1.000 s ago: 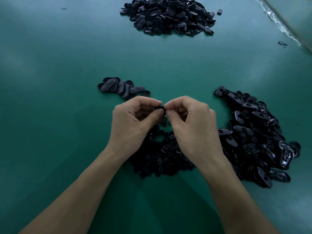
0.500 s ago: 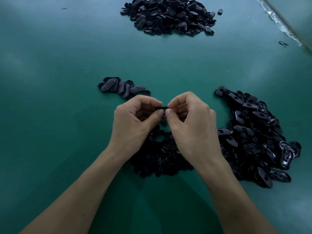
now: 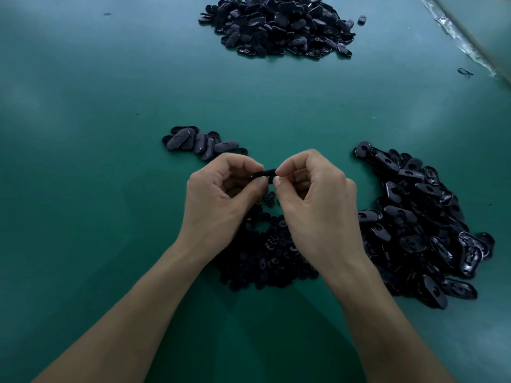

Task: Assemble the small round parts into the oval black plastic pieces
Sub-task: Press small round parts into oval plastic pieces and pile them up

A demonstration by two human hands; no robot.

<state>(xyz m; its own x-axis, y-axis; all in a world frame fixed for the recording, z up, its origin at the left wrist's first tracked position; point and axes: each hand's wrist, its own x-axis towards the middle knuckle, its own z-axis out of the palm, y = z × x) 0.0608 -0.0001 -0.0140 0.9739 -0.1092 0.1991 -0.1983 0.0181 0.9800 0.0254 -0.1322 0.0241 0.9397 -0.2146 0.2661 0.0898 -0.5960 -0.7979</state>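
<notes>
Both hands meet over the middle of the green table [image 3: 83, 189]. My left hand [image 3: 218, 197] and my right hand [image 3: 315, 200] each pinch one end of a single oval black piece [image 3: 265, 174], held edge-on between thumbs and forefingers. Whether a round part sits in it is hidden by the fingers. Under my wrists lies a heap of small round black parts [image 3: 271, 252]. A large pile of oval black pieces [image 3: 420, 222] lies to the right of my right hand.
A short row of oval pieces [image 3: 199, 142] lies just beyond my left hand. A big mound of oval pieces [image 3: 279, 23] sits at the far edge. Clear plastic wrap [image 3: 456, 31] and a small black scrap [image 3: 464, 71] lie far right.
My right thumb and forefinger have shifted slightly along the oval piece, showing more of it between the hands. Both hands stay in the same place.
</notes>
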